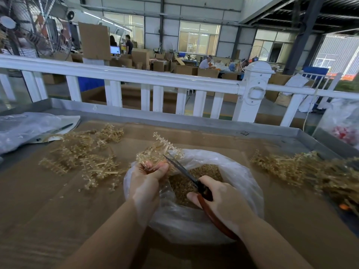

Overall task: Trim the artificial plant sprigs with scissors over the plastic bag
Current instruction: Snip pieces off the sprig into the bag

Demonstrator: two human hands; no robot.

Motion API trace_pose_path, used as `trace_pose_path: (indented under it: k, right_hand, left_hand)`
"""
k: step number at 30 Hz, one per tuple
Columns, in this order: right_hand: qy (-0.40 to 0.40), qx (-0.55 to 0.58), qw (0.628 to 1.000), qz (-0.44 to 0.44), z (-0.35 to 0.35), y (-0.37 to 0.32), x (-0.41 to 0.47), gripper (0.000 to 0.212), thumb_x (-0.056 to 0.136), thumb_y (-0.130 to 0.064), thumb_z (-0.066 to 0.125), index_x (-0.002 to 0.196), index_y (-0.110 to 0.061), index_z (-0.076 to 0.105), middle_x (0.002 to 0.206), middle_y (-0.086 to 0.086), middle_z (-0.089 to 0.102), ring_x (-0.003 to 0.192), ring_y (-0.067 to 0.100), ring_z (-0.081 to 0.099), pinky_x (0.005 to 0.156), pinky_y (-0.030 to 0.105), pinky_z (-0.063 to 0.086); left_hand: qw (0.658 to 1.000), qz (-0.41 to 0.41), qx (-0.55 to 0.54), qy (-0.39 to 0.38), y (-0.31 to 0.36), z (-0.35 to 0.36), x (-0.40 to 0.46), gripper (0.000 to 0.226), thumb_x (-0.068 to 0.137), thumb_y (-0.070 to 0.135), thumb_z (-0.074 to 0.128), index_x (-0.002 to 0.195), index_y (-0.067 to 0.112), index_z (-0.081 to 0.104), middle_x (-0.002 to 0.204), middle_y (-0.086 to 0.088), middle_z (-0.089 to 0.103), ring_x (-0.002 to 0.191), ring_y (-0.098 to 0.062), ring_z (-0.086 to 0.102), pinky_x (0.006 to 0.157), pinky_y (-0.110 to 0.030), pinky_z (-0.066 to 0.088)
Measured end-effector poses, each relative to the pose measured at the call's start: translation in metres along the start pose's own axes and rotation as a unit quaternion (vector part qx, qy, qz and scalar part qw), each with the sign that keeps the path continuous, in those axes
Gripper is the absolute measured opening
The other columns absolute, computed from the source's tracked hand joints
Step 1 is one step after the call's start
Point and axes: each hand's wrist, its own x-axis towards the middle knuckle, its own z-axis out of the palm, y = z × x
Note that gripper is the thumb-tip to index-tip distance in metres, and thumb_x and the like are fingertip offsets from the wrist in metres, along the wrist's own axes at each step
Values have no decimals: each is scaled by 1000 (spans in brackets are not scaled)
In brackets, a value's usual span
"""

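Observation:
My left hand (146, 177) grips a tan plastic plant sprig (163, 147) above the far-left rim of the clear plastic bag (239, 171). In my right hand (223, 199) are scissors (182, 169) with red-brown handles; their dark blades are parted and point up-left at the sprig's stems beside my left fingers. The bag sits open on the brown cardboard-covered table (58, 200), and small tan trimmings (206, 170) fill its bottom.
A heap of tan sprigs (85, 154) lies to the left and another heap (310, 171) to the right. A crumpled plastic sheet (25, 127) with a pen lies far left. A white railing (155, 78) runs behind the table's metal edge.

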Motion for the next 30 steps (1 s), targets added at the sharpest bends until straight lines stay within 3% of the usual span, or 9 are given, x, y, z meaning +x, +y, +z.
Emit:
trace_pose_path:
  k: [9,17,23,30]
  right_hand:
    - [-5,-4,1000,-3,-2,1,-1,31,87,-61,50,84,-30,50,67,-9,55,63,3,53,57,15,33]
    - [-5,-15,1000,-1,-5,-2,-3,29,87,-60,49,86,-31,51,66,-13,54,62,-1,52,54,13,32]
    - [-10,-6,1000,0,-4,0,-1,28,88,-60,49,84,-32,50,66,-10,55,62,0,53,56,15,33]
    - [-9,-9,1000,-6,-3,3,0,32,86,-63,50,83,-30,52,64,-12,54,62,1,52,55,15,35]
  left_hand:
    - [1000,-13,-8,0,-3,1,3,28,81,-13,59,77,13,48,74,-6,62,66,-13,62,62,-21,53]
    - [1000,-10,-8,6,-3,2,5,21,82,-12,59,84,7,52,81,-11,62,73,-20,62,78,-32,52]
    - [1000,-16,-22,-4,-2,-1,6,22,80,-12,61,81,9,53,69,-5,68,62,-14,68,53,-21,54]
    - [999,-18,-34,-5,-3,-2,7,24,80,-14,59,78,9,51,69,-7,66,61,-14,67,51,-21,54]
